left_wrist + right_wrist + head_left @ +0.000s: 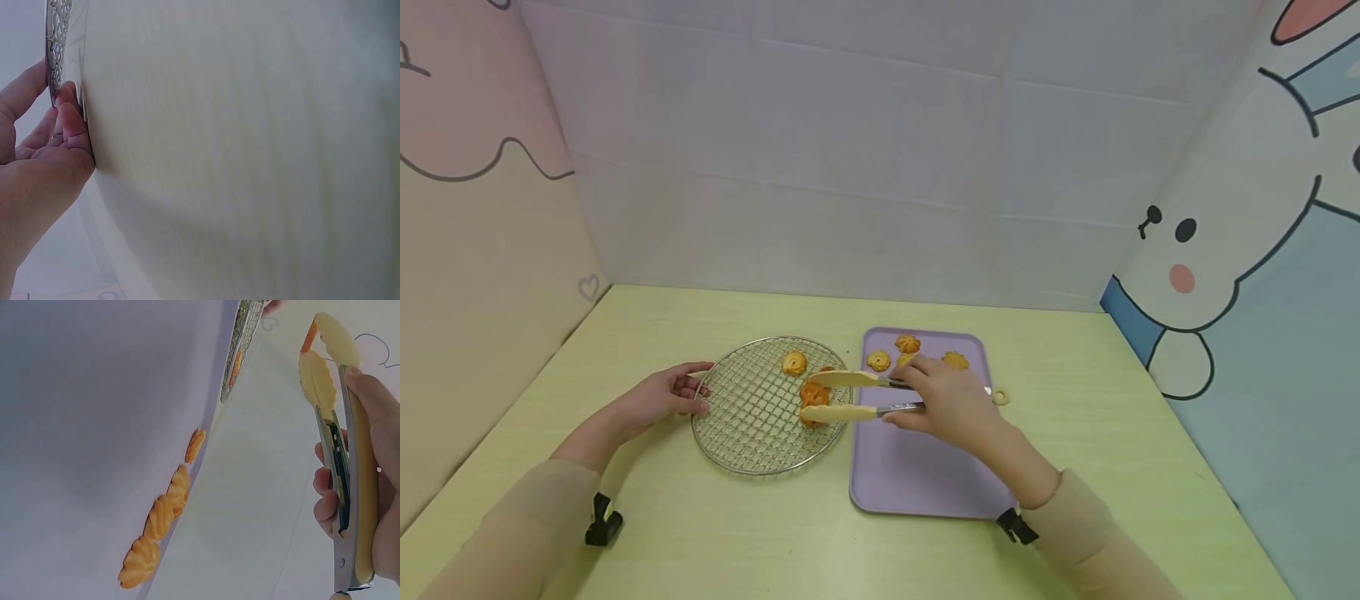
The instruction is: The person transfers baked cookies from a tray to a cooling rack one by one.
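Observation:
My left hand pinches the left rim of a round wire cooling rack, the thumb on one side and curled fingers on the other. In my right hand is a pair of tongs with cream-coloured tips. An orange-brown cookie sits between the tips, over the right part of the rack. Another cookie lies on the rack towards the back, and others show partly behind the tongs. On the purple tray, several golden swirled cookies lie along the far end.
The tray stands right of the rack, close to its rim. A small pale ring, perhaps the tongs' end loop, shows beyond the tray's right edge. A pale wall closes off the back of the light wooden table, with printed side panels.

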`<state>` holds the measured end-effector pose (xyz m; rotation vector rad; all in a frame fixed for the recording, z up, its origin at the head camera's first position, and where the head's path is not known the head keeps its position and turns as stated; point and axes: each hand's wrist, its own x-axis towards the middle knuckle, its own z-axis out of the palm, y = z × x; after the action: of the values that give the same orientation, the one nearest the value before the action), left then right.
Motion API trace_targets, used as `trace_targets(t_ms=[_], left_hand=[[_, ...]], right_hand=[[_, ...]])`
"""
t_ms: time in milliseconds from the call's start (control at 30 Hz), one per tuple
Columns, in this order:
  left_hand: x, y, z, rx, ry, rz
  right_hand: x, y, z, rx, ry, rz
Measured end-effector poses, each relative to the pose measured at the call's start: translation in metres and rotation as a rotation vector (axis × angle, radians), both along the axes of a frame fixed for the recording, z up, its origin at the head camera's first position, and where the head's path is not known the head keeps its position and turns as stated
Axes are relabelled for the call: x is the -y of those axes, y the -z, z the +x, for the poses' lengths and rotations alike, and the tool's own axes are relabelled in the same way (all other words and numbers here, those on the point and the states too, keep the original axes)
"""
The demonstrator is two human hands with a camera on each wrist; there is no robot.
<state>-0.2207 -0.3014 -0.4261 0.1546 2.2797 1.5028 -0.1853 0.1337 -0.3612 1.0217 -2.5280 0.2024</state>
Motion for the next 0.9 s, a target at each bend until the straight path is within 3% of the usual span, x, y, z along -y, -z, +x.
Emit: trace_targets(t_ms=[433,733,900], left_hand=[[0.002,0.002,-0.002,-0.006,0.004,0.005],[0.003,0.002,-0.001,-0.012,0.014,0.015],[0.002,0.002,-0.001,-0.014,0.013,0.01]], right_hand=[[0.017,0.014,0.004,0.039,-0.055,0.026],[0.03,0.018,0.006,0.152,-0.035,0.105],[0.036,0.023,0.006,0.127,-0.058,0.108]])
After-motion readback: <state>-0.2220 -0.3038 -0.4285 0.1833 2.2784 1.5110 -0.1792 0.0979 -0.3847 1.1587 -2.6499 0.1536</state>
